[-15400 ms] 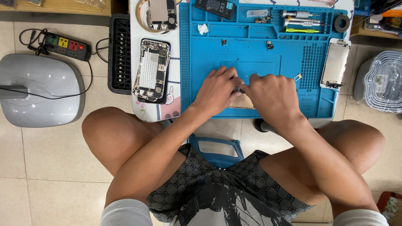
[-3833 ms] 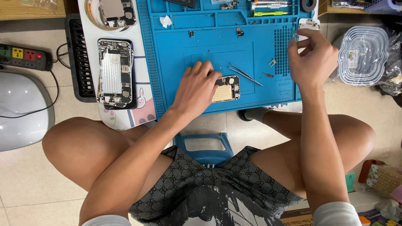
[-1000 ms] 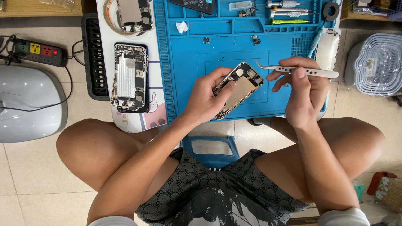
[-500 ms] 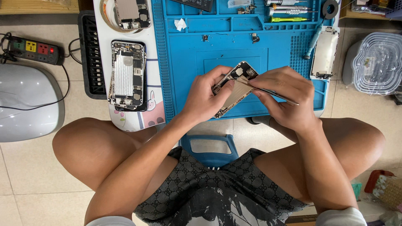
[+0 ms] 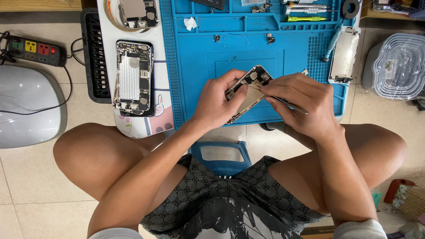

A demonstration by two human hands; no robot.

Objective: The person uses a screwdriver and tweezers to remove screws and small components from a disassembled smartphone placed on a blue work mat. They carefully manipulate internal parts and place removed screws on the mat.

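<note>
A seated person is working over a blue repair mat laid on a low table, holding an opened phone housing above the mat's front half. The left hand is gripping the housing from its lower left side, thumb and fingers curled around the edges. The right hand is closing its fingers on a pair of metal tweezers, whose tips are meeting the housing near its upper end; the exact contact point is hidden by the fingers.

The housing is lying tilted, its long axis running from lower left to upper right, with the open inside facing up toward the camera and the darker camera end pointing up and to the right, away from the person.

Around the work, a second stripped phone body is resting upright on a white board just left of the mat, with a black slotted tray beside it. A white screen panel is sitting at the mat's right edge, next to a blue-handled screwdriver. A yellow-green tool is lying in the mat's top compartments. A power strip and a grey rounded device are on the tiled floor at far left, and clear plastic containers are stacked at right. Nothing is lying between the hands and the mat.
</note>
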